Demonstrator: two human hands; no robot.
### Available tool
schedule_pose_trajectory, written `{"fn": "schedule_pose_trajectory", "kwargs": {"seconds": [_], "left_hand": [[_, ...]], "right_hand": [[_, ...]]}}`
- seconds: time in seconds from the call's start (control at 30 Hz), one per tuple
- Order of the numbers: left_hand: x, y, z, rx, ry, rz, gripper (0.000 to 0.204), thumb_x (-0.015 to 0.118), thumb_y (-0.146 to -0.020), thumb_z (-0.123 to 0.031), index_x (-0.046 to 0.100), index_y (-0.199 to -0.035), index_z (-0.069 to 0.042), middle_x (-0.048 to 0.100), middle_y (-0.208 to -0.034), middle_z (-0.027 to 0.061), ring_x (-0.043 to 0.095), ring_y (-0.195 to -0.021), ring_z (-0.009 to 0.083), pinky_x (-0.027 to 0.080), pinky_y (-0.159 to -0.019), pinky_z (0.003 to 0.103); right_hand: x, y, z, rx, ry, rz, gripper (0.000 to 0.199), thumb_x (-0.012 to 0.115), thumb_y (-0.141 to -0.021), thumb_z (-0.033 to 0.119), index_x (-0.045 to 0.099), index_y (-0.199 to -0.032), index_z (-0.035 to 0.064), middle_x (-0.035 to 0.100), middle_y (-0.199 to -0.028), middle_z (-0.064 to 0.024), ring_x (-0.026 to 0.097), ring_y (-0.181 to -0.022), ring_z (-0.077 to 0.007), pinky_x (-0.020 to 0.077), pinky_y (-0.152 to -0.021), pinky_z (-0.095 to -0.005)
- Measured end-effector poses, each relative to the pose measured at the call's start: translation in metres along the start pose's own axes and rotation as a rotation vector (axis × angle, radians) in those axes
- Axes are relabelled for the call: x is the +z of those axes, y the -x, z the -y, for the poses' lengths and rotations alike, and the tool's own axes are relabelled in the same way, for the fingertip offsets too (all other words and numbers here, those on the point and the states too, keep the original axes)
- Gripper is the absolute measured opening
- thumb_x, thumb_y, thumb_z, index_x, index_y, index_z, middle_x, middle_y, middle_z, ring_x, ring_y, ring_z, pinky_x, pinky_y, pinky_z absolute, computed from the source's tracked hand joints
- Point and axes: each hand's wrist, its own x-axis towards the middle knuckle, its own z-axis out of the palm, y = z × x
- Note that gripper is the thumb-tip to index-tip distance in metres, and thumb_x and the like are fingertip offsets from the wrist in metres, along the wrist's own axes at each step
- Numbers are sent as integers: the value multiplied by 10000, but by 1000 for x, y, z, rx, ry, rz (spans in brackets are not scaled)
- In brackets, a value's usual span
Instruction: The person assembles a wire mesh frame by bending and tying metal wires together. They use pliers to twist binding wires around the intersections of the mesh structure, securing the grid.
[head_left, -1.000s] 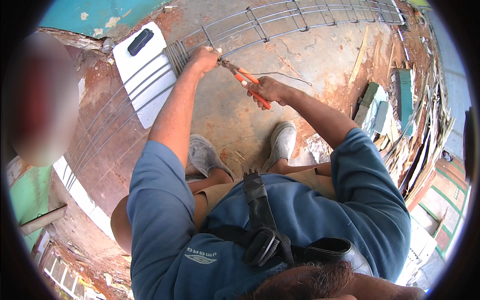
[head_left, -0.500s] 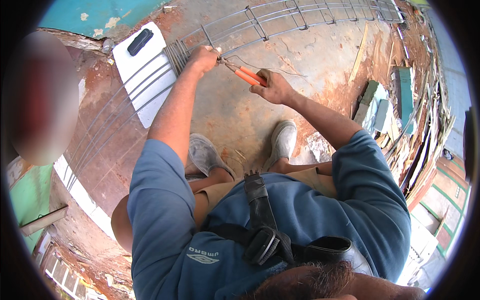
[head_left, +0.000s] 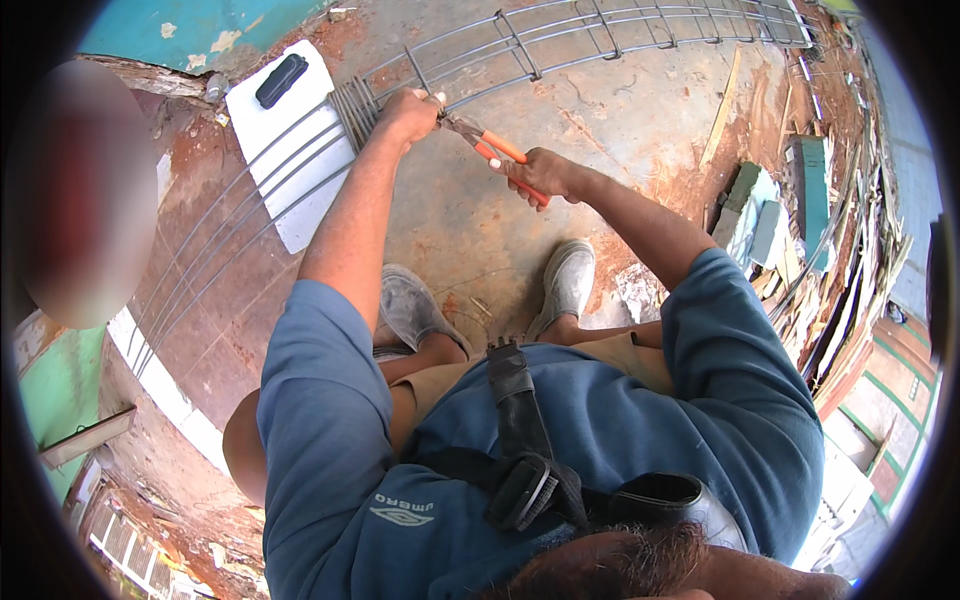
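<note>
A long rebar cage of steel bars and square stirrups runs across the far side. My left hand is closed on its near bar, beside a tight bunch of stirrups; the palm side is hidden. In my right hand is a pair of pincers with orange handles, which are spread apart. The jaws of the pincers touch or nearly touch the bar just right of my left fingers. Whether wire is between the jaws is too small to tell.
Under the bars' left end lies a white board with a black case on it. Bare bar ends stretch toward the lower left. Right of me are green blocks and a heap of wood strips. A blurred shape stands at left.
The pincers' handles have spread apart, and my right hand has turned and shifted slightly right. A loose thin wire seen right of the jaws no longer shows. My left hand stays in place.
</note>
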Motion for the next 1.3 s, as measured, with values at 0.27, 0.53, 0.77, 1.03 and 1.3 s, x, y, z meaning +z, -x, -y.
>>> {"fn": "schedule_pose_trajectory", "kwargs": {"seconds": [0.27, 0.53, 0.77, 1.03, 1.3], "left_hand": [[-4, 3, -7, -12, -8, 61, 407, 657, -1108, -372, 770, -1196, 9, 828, -1010, 130, 755, -960, 203, 535, -944, 404], [-2, 6, -7, -1, -13, 29, 395, 645, -1112, -364, 778, -1184, 1, 831, -1014, 132, 753, -950, 213, 538, -941, 407], [0, 11, -4, 95, -111, -57, 418, 664, -1092, -378, 777, -1160, 19, 819, -925, 146, 761, -887, 279, 547, -905, 432], [57, 81, 2, 515, -218, -684, 346, 701, -1007, -144, 566, -1300, -18, 610, -1244, 215, 600, -1222, 428, 484, -1047, 544], [121, 82, 5, -172, 1082, -100, 314, 538, -1156, -245, 549, -1322, 21, 711, -1123, 170, 752, -858, 247, 653, -728, 408]], "right_hand": [[21, -2, -23, -65, -635, 511, 550, 810, -942, 606, 681, -1101, 95, 721, -760, -32, 752, -653, -160, 643, -605, -360], [14, 27, -7, -344, 480, -536, 649, 743, -940, 454, 578, -1366, -7, 731, -1094, -236, 739, -1068, -431, 590, -985, -525], [29, 22, 2, -187, 636, -628, 516, 614, -1067, 449, 605, -1381, 39, 725, -1261, -240, 725, -1152, -445, 570, -1022, -553], [19, 8, -3, -84, 572, -596, 610, 620, -1060, 596, 648, -1312, 41, 769, -1204, -212, 745, -1154, -406, 591, -1000, -527], [18, -9, -4, -23, 518, -549, 556, 622, -1063, 544, 696, -1340, 67, 766, -1272, -221, 736, -1195, -416, 583, -1030, -515]]}}
